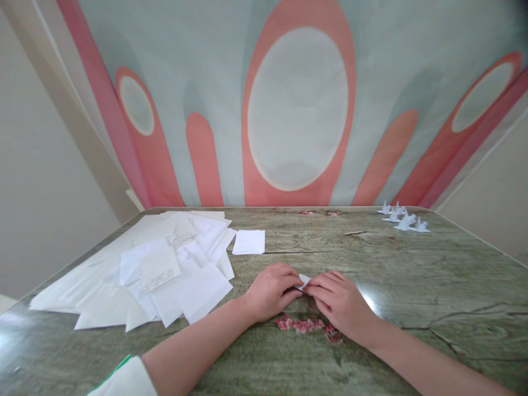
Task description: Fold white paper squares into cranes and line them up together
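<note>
A small folded piece of white paper (304, 279) is pinched between my two hands, just above the table near its middle. My left hand (273, 292) grips its left side, thumb and fingers closed together. From the other side my right hand (339, 301) holds the paper's right edge with bent fingers. Much of the paper is hidden by the fingertips, so its exact fold cannot be made out. Beyond my left hand lies a neat stack of white square papers (249, 242). Several folded white paper cranes (406, 221) stand at the far right.
A wide, loose heap of white paper sheets (187, 286) covers the left of the table, some with writing. The wood-patterned tabletop (454, 275) bears printed pink blossoms (303, 324). Its far edge meets a patterned pink and grey-green backdrop (297, 110).
</note>
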Tool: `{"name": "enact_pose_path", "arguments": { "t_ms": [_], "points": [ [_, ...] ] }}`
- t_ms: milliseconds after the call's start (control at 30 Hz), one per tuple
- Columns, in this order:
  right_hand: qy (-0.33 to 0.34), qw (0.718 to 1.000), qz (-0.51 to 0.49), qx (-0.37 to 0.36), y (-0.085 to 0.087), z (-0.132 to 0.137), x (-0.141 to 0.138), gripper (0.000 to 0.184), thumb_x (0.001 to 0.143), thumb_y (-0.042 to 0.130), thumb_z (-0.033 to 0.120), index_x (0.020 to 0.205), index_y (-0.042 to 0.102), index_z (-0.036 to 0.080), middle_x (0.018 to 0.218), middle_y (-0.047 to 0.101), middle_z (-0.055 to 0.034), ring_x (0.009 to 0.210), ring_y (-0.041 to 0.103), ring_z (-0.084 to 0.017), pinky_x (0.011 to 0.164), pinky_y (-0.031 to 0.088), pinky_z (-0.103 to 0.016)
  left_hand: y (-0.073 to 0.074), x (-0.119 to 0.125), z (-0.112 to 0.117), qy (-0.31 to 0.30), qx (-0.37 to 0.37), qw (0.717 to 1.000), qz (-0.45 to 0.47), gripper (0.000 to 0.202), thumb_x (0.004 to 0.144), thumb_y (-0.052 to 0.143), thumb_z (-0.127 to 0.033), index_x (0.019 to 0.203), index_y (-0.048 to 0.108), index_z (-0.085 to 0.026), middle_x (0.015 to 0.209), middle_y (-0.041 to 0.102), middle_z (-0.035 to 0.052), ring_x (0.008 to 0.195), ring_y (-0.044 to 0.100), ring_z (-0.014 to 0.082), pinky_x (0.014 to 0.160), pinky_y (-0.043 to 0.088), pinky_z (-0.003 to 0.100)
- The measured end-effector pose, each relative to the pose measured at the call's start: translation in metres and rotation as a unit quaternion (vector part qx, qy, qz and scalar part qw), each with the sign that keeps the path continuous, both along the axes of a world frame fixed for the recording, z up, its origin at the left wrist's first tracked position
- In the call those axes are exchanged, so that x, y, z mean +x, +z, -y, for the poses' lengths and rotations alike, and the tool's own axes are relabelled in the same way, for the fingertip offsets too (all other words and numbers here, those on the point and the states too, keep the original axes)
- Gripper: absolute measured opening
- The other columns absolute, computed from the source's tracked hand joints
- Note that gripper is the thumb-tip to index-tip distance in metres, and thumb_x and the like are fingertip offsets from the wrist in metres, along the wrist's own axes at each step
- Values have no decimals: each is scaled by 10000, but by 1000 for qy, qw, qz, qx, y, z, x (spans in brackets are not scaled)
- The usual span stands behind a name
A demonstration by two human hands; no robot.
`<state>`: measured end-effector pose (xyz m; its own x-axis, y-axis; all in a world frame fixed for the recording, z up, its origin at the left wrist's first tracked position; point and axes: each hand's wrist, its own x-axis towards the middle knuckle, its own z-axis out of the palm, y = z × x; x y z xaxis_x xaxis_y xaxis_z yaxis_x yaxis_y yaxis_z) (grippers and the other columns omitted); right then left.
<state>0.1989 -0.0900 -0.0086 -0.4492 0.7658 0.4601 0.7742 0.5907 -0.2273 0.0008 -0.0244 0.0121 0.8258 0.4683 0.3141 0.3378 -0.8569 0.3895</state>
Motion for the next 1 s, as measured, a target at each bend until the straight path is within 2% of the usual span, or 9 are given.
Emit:
{"name": "enact_pose_path", "arguments": {
  "t_ms": [200,367,600,800,900,1000],
  "points": [
    [-38,997,-50,-32,3,-4,9,285,781,480,61,953,639,224,893,636,-22,815,563,-170,752,422,-325,2,0,-1,-9,3,1000,-4,184,873,511,-260,980,638,-183,962,620,53,935,533,189,855,415,312],
    [-40,999,-18,-5,8,-6,20,279,784,458,69,887,669,218,877,642,-31,796,572,-172,762,413,-341,1,0,-1,-15,15,1000,6,177,866,522,-265,951,649,-175,980,631,56,976,532,199,899,410,330],
    [-17,999,26,23,11,-5,25,264,785,476,87,917,672,206,888,649,-49,818,561,-195,780,399,-372,-7,-1,-4,-18,15,1000,-16,190,887,485,-261,971,642,-195,1141,615,27,1145,485,205,999,359,341],
    [-65,993,-91,-48,1,-12,22,209,821,501,186,920,674,247,887,653,-34,806,581,-182,757,430,-343,-9,-3,-6,3,8,1000,-20,192,890,484,-276,966,652,-222,1138,628,-4,1151,497,209,968,387,335],
    [-105,975,-162,-109,-6,-19,22,142,788,552,235,843,681,255,907,649,-34,863,586,-197,792,433,-351,-9,-3,-7,6,-1,1000,-14,190,886,492,-272,972,654,-222,1139,628,-2,1134,515,202,974,386,329],
    [-138,964,-183,-131,-9,-23,24,75,751,586,264,750,658,243,908,646,-33,895,576,-207,828,409,-375,-10,-3,-8,4,-9,1000,-4,187,882,500,-267,972,655,-217,1138,629,3,1129,520,196,986,379,324]
  ]
}}
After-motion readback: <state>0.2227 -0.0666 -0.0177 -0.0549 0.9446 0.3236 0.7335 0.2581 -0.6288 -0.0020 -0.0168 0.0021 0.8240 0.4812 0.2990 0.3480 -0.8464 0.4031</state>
